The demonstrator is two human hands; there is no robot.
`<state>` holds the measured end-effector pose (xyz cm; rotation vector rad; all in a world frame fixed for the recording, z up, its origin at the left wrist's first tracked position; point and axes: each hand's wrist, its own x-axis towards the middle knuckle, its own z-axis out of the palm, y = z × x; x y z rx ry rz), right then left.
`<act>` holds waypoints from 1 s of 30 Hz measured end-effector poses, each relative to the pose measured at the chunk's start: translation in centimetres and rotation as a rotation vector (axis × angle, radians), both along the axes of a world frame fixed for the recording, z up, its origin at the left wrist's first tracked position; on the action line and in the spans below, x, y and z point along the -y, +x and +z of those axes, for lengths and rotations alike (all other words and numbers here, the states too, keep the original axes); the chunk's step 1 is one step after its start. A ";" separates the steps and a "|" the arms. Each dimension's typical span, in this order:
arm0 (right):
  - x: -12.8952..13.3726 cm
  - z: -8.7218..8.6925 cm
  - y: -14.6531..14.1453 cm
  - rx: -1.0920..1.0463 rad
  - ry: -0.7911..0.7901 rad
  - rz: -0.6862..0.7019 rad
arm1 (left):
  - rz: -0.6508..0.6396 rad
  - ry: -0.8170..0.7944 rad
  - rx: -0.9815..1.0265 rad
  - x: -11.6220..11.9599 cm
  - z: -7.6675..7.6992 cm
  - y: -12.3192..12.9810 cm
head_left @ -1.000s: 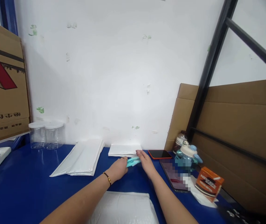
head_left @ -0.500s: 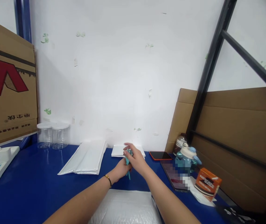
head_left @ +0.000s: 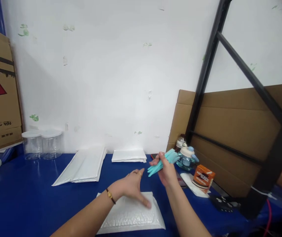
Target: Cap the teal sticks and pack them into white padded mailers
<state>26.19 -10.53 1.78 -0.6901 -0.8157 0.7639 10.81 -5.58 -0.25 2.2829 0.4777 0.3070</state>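
In my right hand (head_left: pixel 167 171) is a bundle of flat, pointed turquoise pieces (head_left: pixel 155 168), fanned a little and sticking out on both sides of the fingers. I cannot make out what kind of thing they are. My left hand (head_left: pixel 131 185) holds nothing, its thumb and fingers spread over a white bubble mailer (head_left: pixel 134 217). That mailer lies flat at the front of the blue table, and whether the hand touches it I cannot tell.
White mailers (head_left: pixel 86 164) lie at the back left, with a smaller white stack (head_left: pixel 128 155) beside them. Lidded clear jars (head_left: pixel 51 146) stand near the wall. On the right are a drink bottle (head_left: pixel 185 158), an orange box (head_left: pixel 203 178) and a black rack post (head_left: pixel 267 164).
My hands have come apart. The right has moved right with the turquoise pieces; the left has let go of them and opened over the mailer. The view has turned right.
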 end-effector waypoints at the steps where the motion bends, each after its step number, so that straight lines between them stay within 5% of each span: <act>1: 0.6 -0.1 0.7 -0.041 0.031 -0.015 | 0.007 0.079 -0.156 0.4 -0.7 -0.5; 5: 3.3 -0.1 2.5 -0.097 0.055 0.056 | 0.043 0.288 -0.330 2.2 -2.7 -1.9; 15: 9.2 3.1 2.2 -0.223 0.089 0.272 | 0.005 0.456 -0.383 5.8 -2.2 -2.9; 18: 10.6 3.9 2.1 -0.290 0.076 0.294 | 0.031 0.227 -0.216 5.8 -1.1 -3.9; 25: 10.2 7.3 -1.7 -0.281 -0.123 0.337 | -0.183 -0.775 0.417 3.9 2.6 -5.1; 30: 7.3 9.7 -5.1 -0.217 -0.134 0.331 | -0.358 -1.058 0.470 4.6 2.3 -4.8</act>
